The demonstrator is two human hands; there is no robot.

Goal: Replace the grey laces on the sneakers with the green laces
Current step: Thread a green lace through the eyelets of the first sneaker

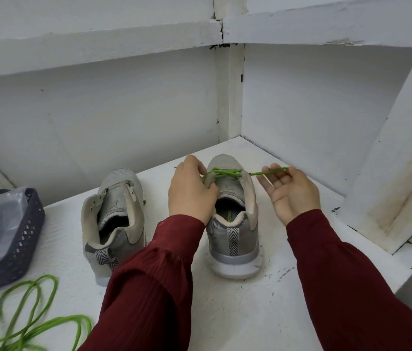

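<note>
1. The step in hand is threading: the green lace (225,172) crosses the front eyelets of the right sneaker (235,224), so lacing on this shoe looks barely begun.
2. The left hand (189,193) has its fingers curled at the left eyelet row and seems to pinch the lace there. The right hand (293,193) holds the free end between its fingers, drawn out taut to the right.
3. Next move, as I judge it: feed that end through the next eyelet toward the heel, keeping both ends even – the tip is thin and will need careful aiming.
4. Both sneakers stand heel-toward-the-person on the white shelf (263,312), near each other but apart. The left sneaker (113,206) shows no lace at all, its tongue loose.
5. No grey lace is visible on either shoe.
6. A 2nd green lace (35,323) lies in loose loops at the near left – just beside a dark basket (22,249).
</note>
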